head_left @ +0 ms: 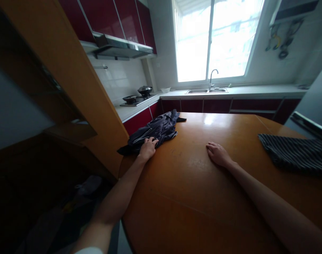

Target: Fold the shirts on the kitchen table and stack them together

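Observation:
A crumpled dark garment (163, 127) with thin white piping lies at the left side of the wooden table (192, 190). On its near edge rests my left hand (148, 147), fingers bent and gripping the cloth; the fingertips are partly lost against the dark fabric. My right hand (218, 153) lies on the bare tabletop to the right of the garment, palm down with fingers stretched out, holding nothing. Farther right, a dark striped cloth (295, 153) is spread near the table's edge, apart from my right hand.
Beyond the table runs a white counter (256, 90) with a sink (207, 91) and tap. Two pans (145, 91) stand on the stove at the back left. A wooden cabinet (97, 95) rises close to the table's left edge. A grey appliance (315, 95) stands at the right.

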`<state>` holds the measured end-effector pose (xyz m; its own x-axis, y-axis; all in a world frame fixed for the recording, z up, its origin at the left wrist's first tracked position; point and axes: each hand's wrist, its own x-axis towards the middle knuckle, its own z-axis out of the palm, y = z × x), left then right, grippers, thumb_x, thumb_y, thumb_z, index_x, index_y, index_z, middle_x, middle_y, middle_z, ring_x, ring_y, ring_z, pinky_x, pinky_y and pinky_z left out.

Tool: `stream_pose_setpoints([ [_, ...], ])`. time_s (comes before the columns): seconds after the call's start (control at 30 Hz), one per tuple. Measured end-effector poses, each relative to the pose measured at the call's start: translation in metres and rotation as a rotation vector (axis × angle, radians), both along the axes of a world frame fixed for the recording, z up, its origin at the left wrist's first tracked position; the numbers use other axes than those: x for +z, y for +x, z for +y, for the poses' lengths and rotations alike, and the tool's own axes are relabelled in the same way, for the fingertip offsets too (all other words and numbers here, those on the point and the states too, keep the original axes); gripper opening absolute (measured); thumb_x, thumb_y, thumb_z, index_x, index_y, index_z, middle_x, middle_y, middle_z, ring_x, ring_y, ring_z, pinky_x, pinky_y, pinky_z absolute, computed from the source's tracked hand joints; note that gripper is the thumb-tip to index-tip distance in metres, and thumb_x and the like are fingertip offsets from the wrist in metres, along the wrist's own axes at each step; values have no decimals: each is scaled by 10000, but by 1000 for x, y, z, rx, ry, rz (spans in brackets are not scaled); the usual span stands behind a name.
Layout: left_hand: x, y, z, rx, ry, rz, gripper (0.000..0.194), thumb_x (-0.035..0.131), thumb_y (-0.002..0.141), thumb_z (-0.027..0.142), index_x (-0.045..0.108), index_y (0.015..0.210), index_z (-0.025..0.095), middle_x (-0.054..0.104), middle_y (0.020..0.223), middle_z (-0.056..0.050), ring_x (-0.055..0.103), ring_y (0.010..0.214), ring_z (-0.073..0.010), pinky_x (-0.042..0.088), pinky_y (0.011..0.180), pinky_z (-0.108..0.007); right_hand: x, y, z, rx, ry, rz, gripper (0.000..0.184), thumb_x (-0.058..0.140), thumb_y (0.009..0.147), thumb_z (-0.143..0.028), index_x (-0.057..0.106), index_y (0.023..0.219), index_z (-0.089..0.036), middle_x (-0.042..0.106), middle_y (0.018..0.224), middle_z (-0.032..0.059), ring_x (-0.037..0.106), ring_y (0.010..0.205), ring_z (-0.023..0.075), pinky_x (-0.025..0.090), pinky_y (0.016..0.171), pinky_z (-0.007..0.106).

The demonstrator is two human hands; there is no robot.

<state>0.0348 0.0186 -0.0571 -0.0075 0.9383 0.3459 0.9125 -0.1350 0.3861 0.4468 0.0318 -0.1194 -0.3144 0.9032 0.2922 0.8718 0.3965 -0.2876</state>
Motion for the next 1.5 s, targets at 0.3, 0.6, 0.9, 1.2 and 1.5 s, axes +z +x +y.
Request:
stream_pose_setpoints([
  [0.3,5,44,-3,-23,201,-483,300,618,778,166,762,1041,174,749,1024,-83,688,967,-233,523,940,-353,5,-18,-11,145,83,53,398,424,995,-290,669,1289,-180,621,1381,127,550,1298,250,383,1134,388],
  [0.6,2,131,-57,-312,-377,-1426,485,790,678,309,670,1132,190,688,869,-18,642,687,-129,514,627,-231,1,-70,-43,295,56,193,968,695,821,-480,255,1594,-98,376,1587,206,364,1452,351,308,1187,499],
  [0.9,-18,129,-44,-437,-158,-876,298,509,947,458,663,1005,210,658,889,-29,648,757,-163,545,751,-293,8,-61,-30,393,-7,657,400,502,867,-203,692,1215,-250,697,1298,52,616,1237,263,449,1092,458],
  [1.2,-44,103,-21,-312,-117,116,478,548,959,344,559,1422,224,461,1518,-128,399,1421,-316,272,1204,-505,30,8,-26,-146,190,1136,334,515,729,-270,674,1011,-192,768,1031,91,711,976,269,568,884,414],
  [1.5,-44,111,-20,-574,-73,92,414,517,991,435,627,1348,256,501,1509,-86,410,1420,-295,265,1205,-494,44,108,-111,5,300,729,256,516,825,-234,716,978,-276,734,1155,62,655,1156,295,456,1066,504],
])
